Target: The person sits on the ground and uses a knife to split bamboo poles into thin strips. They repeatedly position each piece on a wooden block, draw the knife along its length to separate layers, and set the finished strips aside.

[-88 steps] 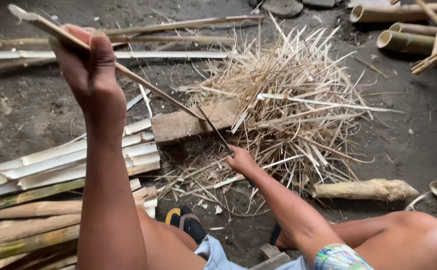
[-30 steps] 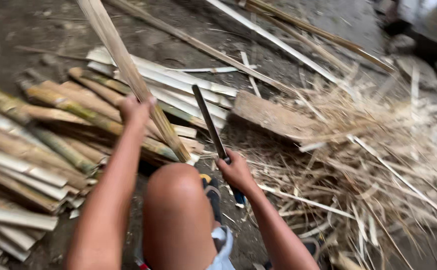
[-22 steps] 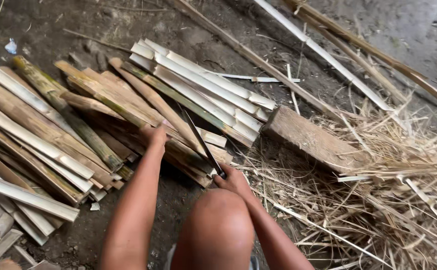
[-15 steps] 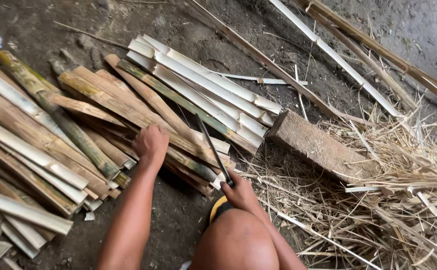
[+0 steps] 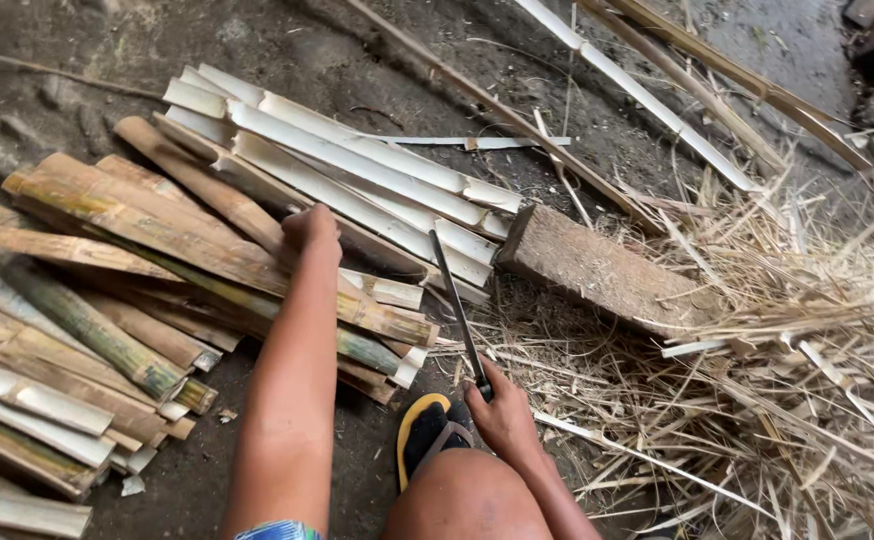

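Observation:
My left hand point(image 5: 311, 230) is closed on a brown split bamboo slat point(image 5: 197, 180) lying on top of the pile of split bamboo pieces point(image 5: 107, 300) at the left. My right hand point(image 5: 502, 415) grips the handle of a long dark knife point(image 5: 454, 300). Its blade points up toward the pale bamboo strips point(image 5: 357, 175). My knee and a foot in a yellow-and-black sandal point(image 5: 427, 430) are at the bottom centre.
A worn wooden block point(image 5: 602, 270) lies on the dirt floor right of the knife. A heap of thin bamboo shavings point(image 5: 787, 380) covers the right side. Long bamboo strips point(image 5: 637, 90) lie across the top. Stones sit at the top right corner.
The raised bamboo slat has come down onto the pile with my left hand. The view has swung left from the shavings to the pile. My right hand stays low with the knife.

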